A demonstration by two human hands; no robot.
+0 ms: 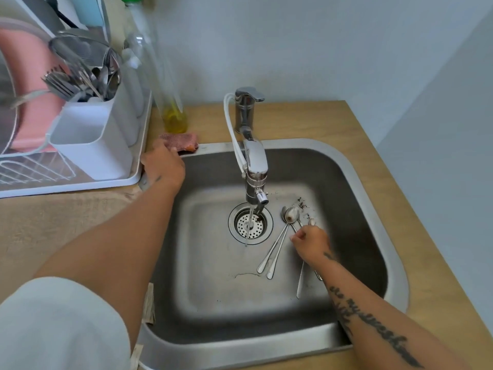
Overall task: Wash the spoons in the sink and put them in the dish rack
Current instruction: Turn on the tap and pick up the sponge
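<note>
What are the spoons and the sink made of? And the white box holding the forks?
The spoons look like polished metal, probably stainless steel: silvery and glinting. The sink looks like brushed steel: grey with a dull sheen. The white box looks like plastic, smooth and matt, though I can't be sure.

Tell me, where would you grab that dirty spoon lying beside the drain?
I'd take the spoon by its handle's far end, pinching the thin edges from above. It lies flat on the sink floor with the handle slanting toward the person, while its bowl end is bunched with other spoons beside the right hand.
</note>
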